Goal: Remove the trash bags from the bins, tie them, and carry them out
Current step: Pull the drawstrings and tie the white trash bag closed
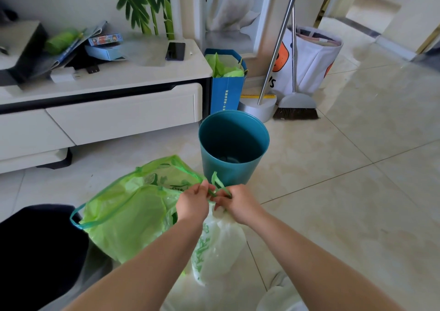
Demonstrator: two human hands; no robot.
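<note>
Seen from above, two bare forearms reach forward over a pale tiled floor. The left hand (194, 206) and right hand (238, 203) sit close together, each with fingers curled, pinching the darker green drawstring (219, 189) of a light green trash bag (123, 215). The bag rests on the floor, slumped to the left of the hands, its mouth partly open. A white plastic bag (219, 239) sits bunched just below the right hand. Just beyond the hands stands a teal bin (233, 144), upright, with no bag in it. Behind it are a blue paper bag (227, 91), a broom (296, 106) and a white cabinet (119, 110).
</note>
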